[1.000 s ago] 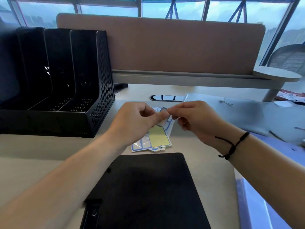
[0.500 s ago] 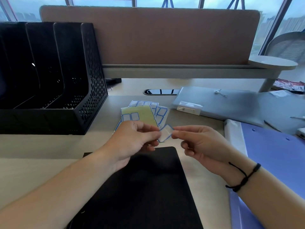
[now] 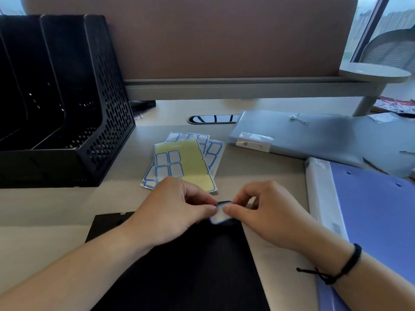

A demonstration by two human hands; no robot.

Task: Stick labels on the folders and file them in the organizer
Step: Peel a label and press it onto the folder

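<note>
Left hand (image 3: 173,212) and right hand (image 3: 267,214), each grip pinched on a rounded, blue-bordered label (image 3: 221,214), above the matte black folder (image 3: 190,265) on the tabletop (image 3: 45,216).

A: What is hidden?
B: The left hand (image 3: 177,212) and right hand (image 3: 267,212) cover the label's (image 3: 221,215) side edges; hands and forearms cover much of the black folder (image 3: 202,265).

A: And cut off?
B: The organizer (image 3: 67,104) at left, the blue folder (image 3: 370,221) at right.
</note>
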